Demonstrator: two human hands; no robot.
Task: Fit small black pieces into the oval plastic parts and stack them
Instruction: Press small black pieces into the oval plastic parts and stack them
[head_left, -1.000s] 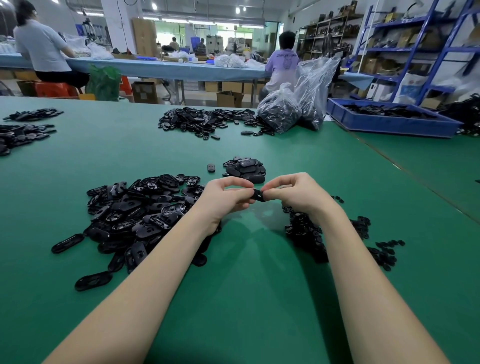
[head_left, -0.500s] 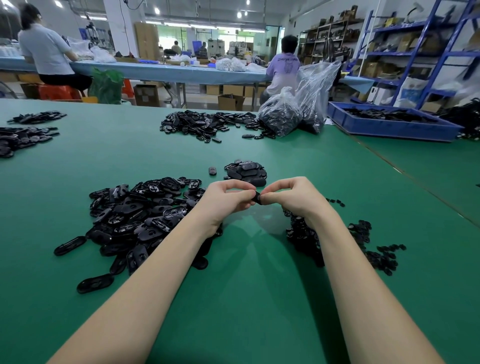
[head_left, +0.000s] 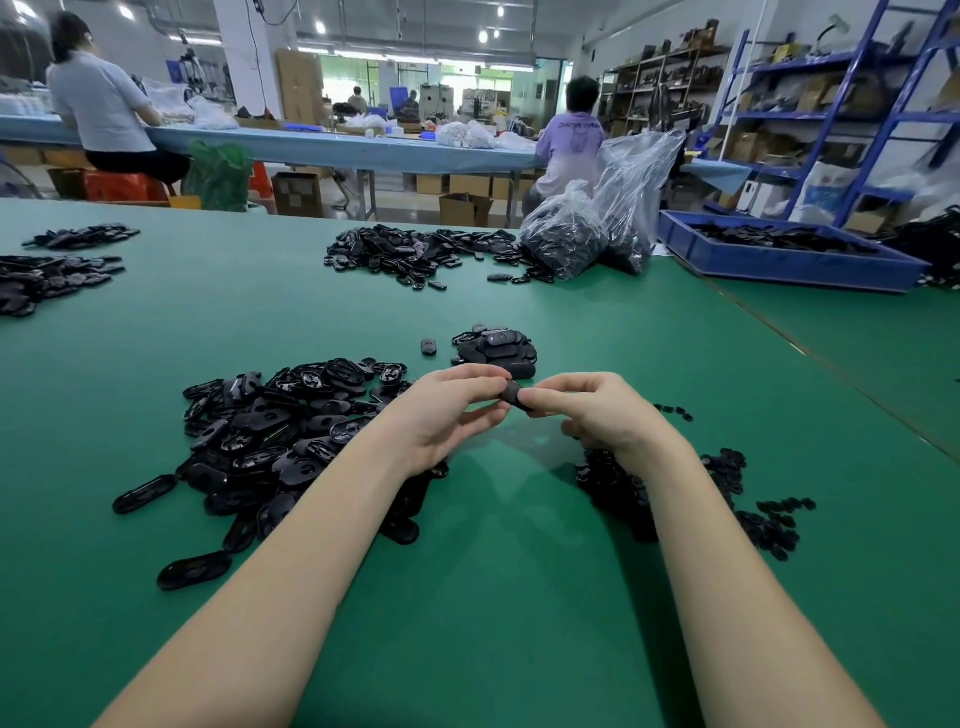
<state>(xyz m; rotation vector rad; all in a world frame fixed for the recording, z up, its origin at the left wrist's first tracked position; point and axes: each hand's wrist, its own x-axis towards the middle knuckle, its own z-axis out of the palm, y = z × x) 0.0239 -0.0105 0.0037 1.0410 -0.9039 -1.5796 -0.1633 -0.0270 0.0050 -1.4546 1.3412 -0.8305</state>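
Green matting covers the work table (head_left: 519, 597) of a factory hall, with blue shelving at 2 o'clock and seated workers at a far bench. At centre, the left hand (head_left: 441, 410) and right hand (head_left: 602, 410) meet above the mat, both pinching one black oval part (head_left: 514, 396) between curled fingertips. Most of that part is hidden by the fingers; whether a small piece sits inside it cannot be made out.

At 10 o'clock from the hands lies a loose heap of oval parts (head_left: 280, 431), partly covered by the left forearm. Under and beside the right wrist, at 4 o'clock, small black pieces (head_left: 727, 499) are scattered; their individual shapes are too small to resolve. At 12 o'clock, just beyond the hands, sits a short stack of finished ovals (head_left: 496, 348), with a single oval (head_left: 428, 346) apart to its left.

Containers: two clear plastic bags (head_left: 597, 228) at 1 o'clock hold dark parts, the taller one open at the top. A blue tray (head_left: 779, 260) at 2 o'clock holds a shallow layer of black parts. Further piles at 9 o'clock are cut off by the frame edge.
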